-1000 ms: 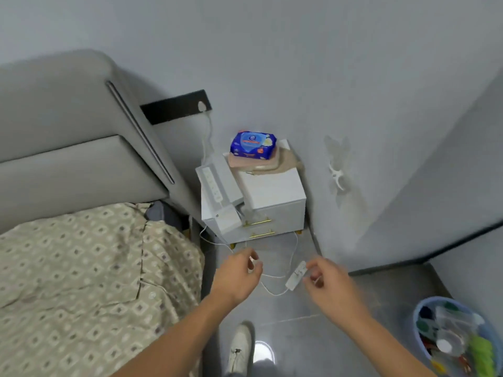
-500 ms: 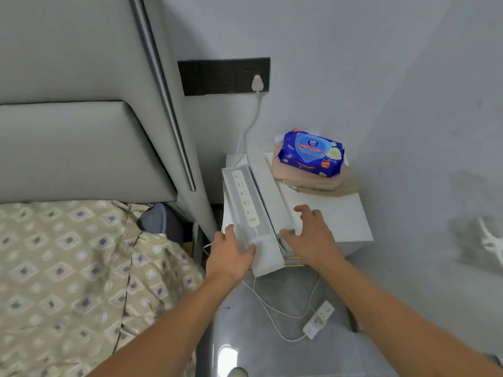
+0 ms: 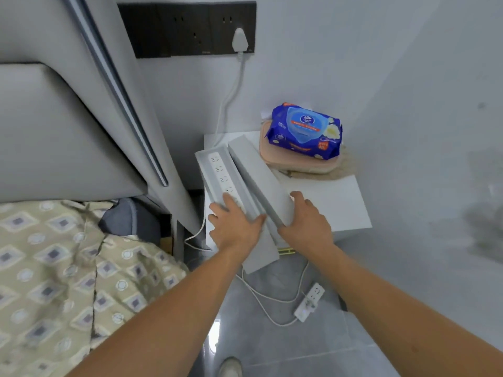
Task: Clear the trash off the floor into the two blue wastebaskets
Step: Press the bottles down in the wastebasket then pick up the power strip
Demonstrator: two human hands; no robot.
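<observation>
Here both forearms reach forward and down over the near edge of a white nightstand [image 3: 340,202]. The left hand [image 3: 235,227] lies palm down, fingers straight and slightly spread, on the near end of an open grey box tray [image 3: 215,183] that holds a white power strip [image 3: 221,172]; its fingertips touch the strip's near end. The right hand [image 3: 306,224] curls around the near end of the grey box lid [image 3: 258,175], thumb on the left edge and fingers wrapped over the right side. The lid is tilted, lying along the tray's right side and partly over it. Tray and lid overhang the nightstand's front. No wastebasket shows in this view.

Behind the lid, a blue wet-wipe pack [image 3: 306,130] sits on a beige pad [image 3: 296,161]. A white plug [image 3: 239,40] sits in a black wall socket panel [image 3: 187,28], its cord dropping toward the tray. On the grey floor [image 3: 299,344] below lies a small white extension socket [image 3: 310,302] with looping cord. A patterned bedspread [image 3: 68,281] and grey headboard [image 3: 54,118] fill the left.
</observation>
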